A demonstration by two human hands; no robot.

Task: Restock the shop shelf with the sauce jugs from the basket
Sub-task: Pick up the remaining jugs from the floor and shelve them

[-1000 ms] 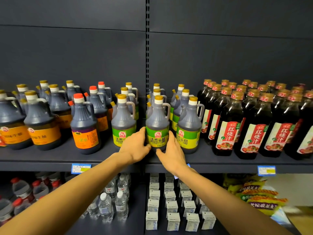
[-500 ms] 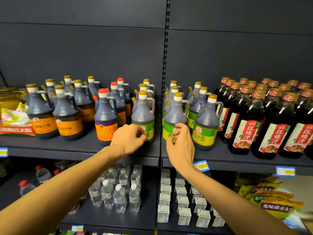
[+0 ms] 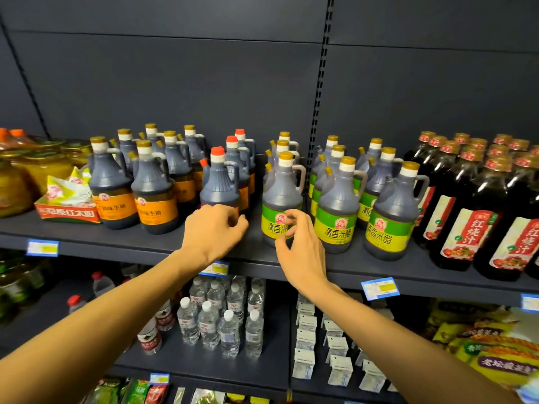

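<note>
Sauce jugs stand in rows on the dark shelf [image 3: 122, 243]: yellow-capped orange-label jugs [image 3: 154, 193] at the left, a red-capped jug [image 3: 219, 182] in the middle, green-label jugs [image 3: 337, 205] to its right. My left hand [image 3: 213, 228] hovers before the base of the red-capped jug, fingers curled in and holding nothing. My right hand [image 3: 302, 249] is in front of the label of the leftmost green-label jug [image 3: 281, 193], fingers loosely apart, with no grip on it. No basket is in view.
Tall dark bottles with red labels [image 3: 466, 217] fill the shelf's right end. Yellow jars [image 3: 26, 176] and a box of packets [image 3: 68, 205] sit at its left. On the shelf below are water bottles [image 3: 221, 322], small white cartons [image 3: 320, 342] and yellow bags [image 3: 490, 345].
Both hands let go of the middle green-label jug, pulled back and shifted left along the shelf front. My view panned left and now takes in the yellow jars.
</note>
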